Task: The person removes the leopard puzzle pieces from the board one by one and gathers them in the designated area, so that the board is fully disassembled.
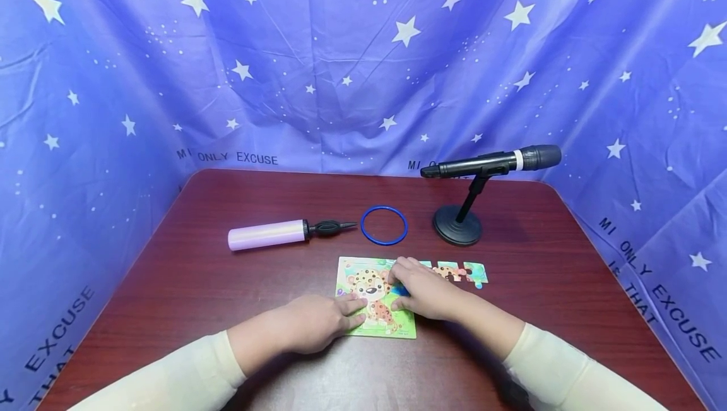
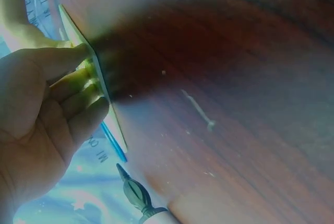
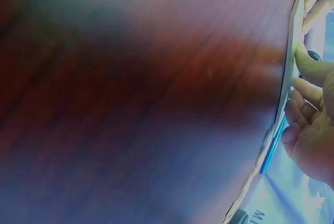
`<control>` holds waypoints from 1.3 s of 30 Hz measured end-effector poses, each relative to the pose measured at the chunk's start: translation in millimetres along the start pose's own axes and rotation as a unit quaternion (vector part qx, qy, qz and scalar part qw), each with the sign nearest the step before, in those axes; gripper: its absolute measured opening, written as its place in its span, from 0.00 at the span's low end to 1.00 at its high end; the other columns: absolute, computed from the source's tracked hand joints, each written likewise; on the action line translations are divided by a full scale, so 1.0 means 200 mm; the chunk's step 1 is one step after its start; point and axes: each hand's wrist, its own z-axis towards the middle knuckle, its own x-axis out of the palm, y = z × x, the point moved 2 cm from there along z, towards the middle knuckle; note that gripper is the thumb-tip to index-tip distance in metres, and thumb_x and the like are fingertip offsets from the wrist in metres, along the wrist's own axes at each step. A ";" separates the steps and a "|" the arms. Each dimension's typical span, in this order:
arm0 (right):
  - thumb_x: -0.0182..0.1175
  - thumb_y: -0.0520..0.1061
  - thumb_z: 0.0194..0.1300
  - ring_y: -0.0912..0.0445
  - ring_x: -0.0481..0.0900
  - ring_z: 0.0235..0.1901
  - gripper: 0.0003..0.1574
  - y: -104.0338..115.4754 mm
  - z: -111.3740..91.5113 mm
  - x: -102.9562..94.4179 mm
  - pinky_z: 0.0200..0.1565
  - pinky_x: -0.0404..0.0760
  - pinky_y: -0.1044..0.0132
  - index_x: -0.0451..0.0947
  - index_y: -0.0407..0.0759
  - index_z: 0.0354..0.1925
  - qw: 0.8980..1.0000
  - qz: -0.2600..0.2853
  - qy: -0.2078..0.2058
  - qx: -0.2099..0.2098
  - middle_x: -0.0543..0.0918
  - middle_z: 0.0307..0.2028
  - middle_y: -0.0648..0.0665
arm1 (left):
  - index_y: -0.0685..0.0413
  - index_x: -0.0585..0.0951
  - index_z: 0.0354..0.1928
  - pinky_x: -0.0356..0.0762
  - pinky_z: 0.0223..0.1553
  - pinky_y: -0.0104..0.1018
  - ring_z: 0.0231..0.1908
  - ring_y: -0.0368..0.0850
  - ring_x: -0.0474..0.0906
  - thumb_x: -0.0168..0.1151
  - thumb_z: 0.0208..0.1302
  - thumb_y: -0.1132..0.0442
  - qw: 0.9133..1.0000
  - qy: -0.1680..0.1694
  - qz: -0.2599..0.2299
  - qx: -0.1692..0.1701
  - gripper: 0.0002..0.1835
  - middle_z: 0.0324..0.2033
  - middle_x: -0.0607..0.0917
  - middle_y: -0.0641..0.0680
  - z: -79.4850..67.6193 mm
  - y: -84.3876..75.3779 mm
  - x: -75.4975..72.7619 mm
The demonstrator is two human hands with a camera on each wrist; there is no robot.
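Note:
A jigsaw puzzle [image 1: 372, 279] with a cartoon leopard lies flat on the table. My left hand [image 1: 311, 324] rests its extended fingers [image 1: 354, 305] on the puzzle's left and lower part. Over its right side, my right hand [image 1: 428, 292] touches the board, with thumb and forefinger spread apart and the other fingers bent. Whether a small piece sits under those fingertips is hidden. Joined loose puzzle pieces [image 1: 476, 272] lie to the right, partly behind the right hand. In the left wrist view the left hand [image 2: 57, 88] meets the board's edge; the right wrist view shows the right hand [image 3: 313, 114] there.
Behind the puzzle lies a blue ring [image 1: 362, 229]. A pink hand pump [image 1: 267, 236] with a black nozzle is at the left. At the back right a black microphone [image 1: 483, 163] sits on a round-based stand [image 1: 457, 226]. A starry curtain [image 1: 318, 83] surrounds the table [image 1: 187, 291].

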 end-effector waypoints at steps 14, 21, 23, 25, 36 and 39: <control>0.67 0.52 0.63 0.61 0.72 0.43 0.16 -0.03 -0.01 -0.03 0.45 0.77 0.63 0.75 0.51 0.46 0.997 0.063 0.022 0.024 0.75 0.40 0.56 | 0.35 0.72 0.68 0.82 0.52 0.45 0.69 0.44 0.65 0.54 0.70 0.58 1.000 -0.004 0.014 0.002 0.25 0.73 0.65 0.44 0.00 -0.01 -0.01; 0.62 0.41 0.67 0.63 0.77 0.41 0.08 -0.08 -0.01 -0.10 0.44 0.79 0.67 0.80 0.52 0.44 0.986 0.165 0.022 0.020 0.81 0.39 0.56 | 0.35 0.71 0.68 0.81 0.54 0.44 0.70 0.42 0.64 0.53 0.71 0.59 1.000 0.002 0.014 -0.001 0.25 0.73 0.64 0.43 0.00 -0.01 -0.01; 0.62 0.40 0.67 0.63 0.77 0.39 0.07 -0.10 -0.02 -0.12 0.42 0.79 0.68 0.80 0.52 0.42 0.983 0.182 0.021 0.030 0.81 0.36 0.56 | 0.34 0.72 0.68 0.82 0.54 0.44 0.70 0.42 0.64 0.53 0.71 0.59 1.000 0.004 0.013 -0.004 0.25 0.73 0.65 0.43 0.00 -0.01 -0.01; 0.62 0.40 0.67 0.62 0.78 0.36 0.06 -0.11 -0.02 -0.14 0.39 0.79 0.68 0.79 0.50 0.41 0.978 0.201 0.024 0.045 0.81 0.34 0.55 | 0.34 0.72 0.68 0.82 0.53 0.44 0.70 0.41 0.64 0.53 0.71 0.58 1.000 0.005 0.012 -0.005 0.25 0.72 0.65 0.43 0.00 -0.01 -0.01; 0.63 0.44 0.66 0.59 0.77 0.28 0.04 -0.27 -0.13 -0.28 0.31 0.80 0.66 0.79 0.45 0.36 0.973 0.213 0.038 0.079 0.79 0.28 0.53 | 0.35 0.71 0.68 0.79 0.57 0.44 0.70 0.42 0.64 0.51 0.72 0.59 1.000 0.004 0.005 -0.004 0.24 0.72 0.65 0.44 0.00 0.00 -0.01; 0.63 0.44 0.67 0.58 0.76 0.27 0.04 -0.32 -0.20 -0.31 0.28 0.78 0.66 0.78 0.45 0.36 0.972 0.206 0.048 0.100 0.78 0.27 0.52 | 0.35 0.71 0.69 0.79 0.57 0.45 0.70 0.42 0.64 0.51 0.72 0.58 1.000 0.005 0.002 -0.005 0.24 0.73 0.65 0.44 0.00 0.00 0.00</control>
